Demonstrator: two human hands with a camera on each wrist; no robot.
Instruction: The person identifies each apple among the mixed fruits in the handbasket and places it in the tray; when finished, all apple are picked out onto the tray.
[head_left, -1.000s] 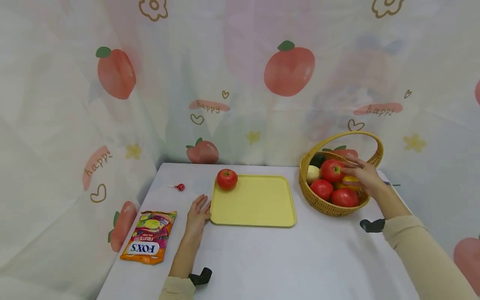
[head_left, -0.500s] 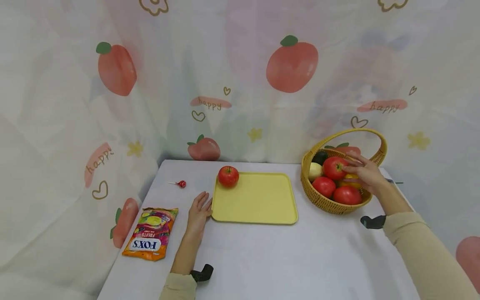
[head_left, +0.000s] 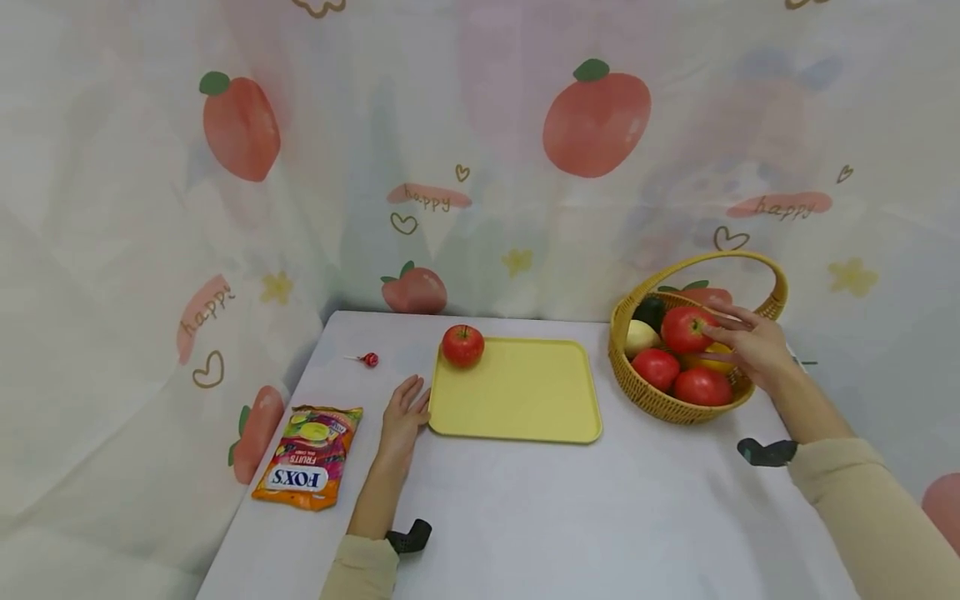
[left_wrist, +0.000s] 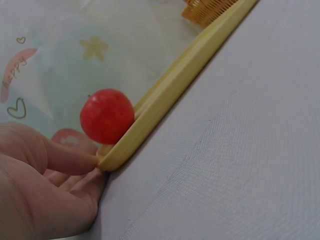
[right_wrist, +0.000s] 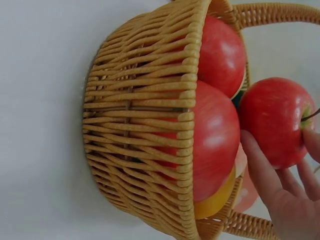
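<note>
In the head view my right hand (head_left: 759, 350) is over a woven basket (head_left: 660, 408) at the right. It grips a red apple (head_left: 686, 330), with fingers and thumb around its side; the right wrist view shows the apple (right_wrist: 276, 122) just above the other fruit. My left hand (head_left: 400, 422) rests by the left edge of a yellow tray (head_left: 525, 396). In the left wrist view its digits pinch the tray's rim (left_wrist: 112, 161). Another red apple (head_left: 462, 346) sits in the tray's far left corner.
Red fruits (head_left: 702, 387), a pale round one (head_left: 641, 337) and a dark green one (head_left: 650, 312) fill the basket under its tall handle (head_left: 705, 257). A candy bag (head_left: 311, 457) and a lollipop (head_left: 369, 360) lie left. Patterned cloth (head_left: 487, 167) hangs behind.
The apple in my right hand has shifted slightly right and up relative to the basket. My left hand stays at the tray. The head view has tilted a little.
</note>
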